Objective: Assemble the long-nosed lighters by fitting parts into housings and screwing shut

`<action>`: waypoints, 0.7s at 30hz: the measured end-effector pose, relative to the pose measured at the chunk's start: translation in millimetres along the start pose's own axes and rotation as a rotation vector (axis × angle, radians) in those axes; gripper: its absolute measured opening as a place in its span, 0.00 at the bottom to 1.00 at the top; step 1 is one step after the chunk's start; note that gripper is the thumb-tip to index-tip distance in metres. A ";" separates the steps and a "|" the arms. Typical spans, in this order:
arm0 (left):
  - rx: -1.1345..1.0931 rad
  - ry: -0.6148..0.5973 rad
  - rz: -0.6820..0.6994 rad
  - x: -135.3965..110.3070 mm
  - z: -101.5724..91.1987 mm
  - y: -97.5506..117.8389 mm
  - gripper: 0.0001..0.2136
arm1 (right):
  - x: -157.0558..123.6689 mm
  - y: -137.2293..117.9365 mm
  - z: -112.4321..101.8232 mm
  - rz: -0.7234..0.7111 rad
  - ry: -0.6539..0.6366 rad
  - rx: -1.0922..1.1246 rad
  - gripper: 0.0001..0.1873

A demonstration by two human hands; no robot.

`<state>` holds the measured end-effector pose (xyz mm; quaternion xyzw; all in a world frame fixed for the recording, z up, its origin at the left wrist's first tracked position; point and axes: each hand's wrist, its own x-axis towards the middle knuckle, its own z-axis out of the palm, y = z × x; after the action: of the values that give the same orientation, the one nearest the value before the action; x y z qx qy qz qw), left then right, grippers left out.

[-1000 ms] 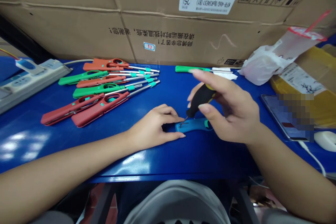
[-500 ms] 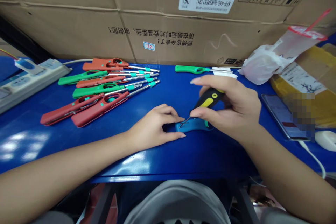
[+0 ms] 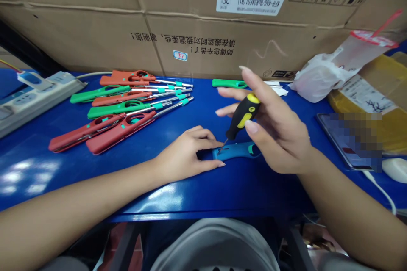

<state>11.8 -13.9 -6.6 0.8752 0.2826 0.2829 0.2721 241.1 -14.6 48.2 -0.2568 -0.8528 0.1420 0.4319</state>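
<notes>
On the blue table lies a blue long-necked lighter (image 3: 237, 151), its handle end between the thumb and index finger of my left hand (image 3: 187, 156). A black and yellow screwdriver (image 3: 238, 125) stands tilted over that end, its thin shaft meeting the lighter's face. My right hand (image 3: 276, 123) has the thumb against the screwdriver's handle, the other fingers behind it, some of them stretched out to the left. The right hand hides the far end of the blue lighter.
Several red, orange and green lighters (image 3: 122, 131) lie at the left, near a white power strip (image 3: 34, 97). A green lighter (image 3: 227, 83) is by the cardboard box (image 3: 187, 21). To the right are a phone (image 3: 340, 142), a bagged cup (image 3: 327, 72) and a taped parcel (image 3: 369, 97).
My right hand has turned and its fingers have spread around the screwdriver handle, which now stands more upright. My left hand and the blue lighter have stayed in place.
</notes>
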 end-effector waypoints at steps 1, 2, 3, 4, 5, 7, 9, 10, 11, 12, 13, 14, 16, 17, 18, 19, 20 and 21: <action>0.008 -0.001 0.008 0.0 0.1 -0.2 0.17 | 0.5 0.4 0.2 -0.002 0.030 -0.005 0.32; 0.017 -0.002 0.015 0.0 0.2 -0.4 0.17 | 1.1 0.6 0.5 -0.024 0.087 -0.033 0.30; 0.025 -0.003 0.019 0.0 0.2 -0.4 0.17 | 1.7 0.5 0.8 -0.059 0.149 -0.078 0.28; 0.028 -0.003 0.019 0.0 0.3 -0.3 0.17 | 2.2 0.2 0.8 -0.093 0.196 -0.121 0.27; 0.026 -0.004 0.016 -0.1 0.2 -0.2 0.17 | 2.6 -0.2 0.5 -0.113 0.216 -0.146 0.26; 0.016 -0.009 0.002 -0.1 -0.1 0.3 0.17 | 2.9 -1.2 -0.7 -0.082 0.155 -0.115 0.27; 0.011 -0.009 -0.004 -0.1 -0.4 0.7 0.17 | 3.2 -1.9 -2.1 -0.014 0.063 -0.024 0.28; 0.013 -0.008 -0.005 -0.1 -0.5 0.8 0.17 | 3.6 -2.1 -2.5 -0.010 0.052 0.001 0.28; 0.017 -0.006 -0.002 0.0 -0.6 0.9 0.17 | 4.3 -2.4 -2.7 -0.036 0.075 -0.005 0.27; 0.019 -0.002 0.004 0.1 -0.7 0.9 0.16 | 5.0 -2.8 -2.6 -0.085 0.118 -0.038 0.26; 0.020 0.001 0.009 0.2 -0.7 1.0 0.16 | 5.8 -3.3 -2.4 -0.144 0.163 -0.085 0.25; 0.019 0.004 0.013 0.3 -0.7 1.0 0.15 | 6.3 -4.1 -2.1 -0.189 0.194 -0.130 0.25; 0.016 0.009 0.014 0.5 -0.7 1.1 0.15 | 6.3 -6.2 -1.7 -0.179 0.171 -0.166 0.24; 0.014 0.010 0.011 0.6 -0.7 1.1 0.16 | 5.7 -7.2 -1.5 -0.131 0.128 -0.147 0.24; 0.013 0.010 0.007 0.6 -0.7 1.1 0.16 | 5.0 -8.0 -1.5 -0.076 0.091 -0.109 0.24; 0.014 0.009 0.005 0.7 -0.7 1.1 0.16 | 4.3 -8.4 -1.4 -0.030 0.073 -0.065 0.25; 0.014 0.007 0.006 0.6 -0.6 0.9 0.16 | 3.9 -8.5 -1.5 -0.010 0.075 -0.032 0.25; 0.014 0.007 0.009 0.6 -0.6 0.8 0.16 | 3.8 -8.4 -1.6 -0.023 0.100 -0.023 0.25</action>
<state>12.0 -13.8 -5.5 0.8774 0.2814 0.2852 0.2638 237.9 -19.4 55.5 -0.2585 -0.8346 0.1142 0.4728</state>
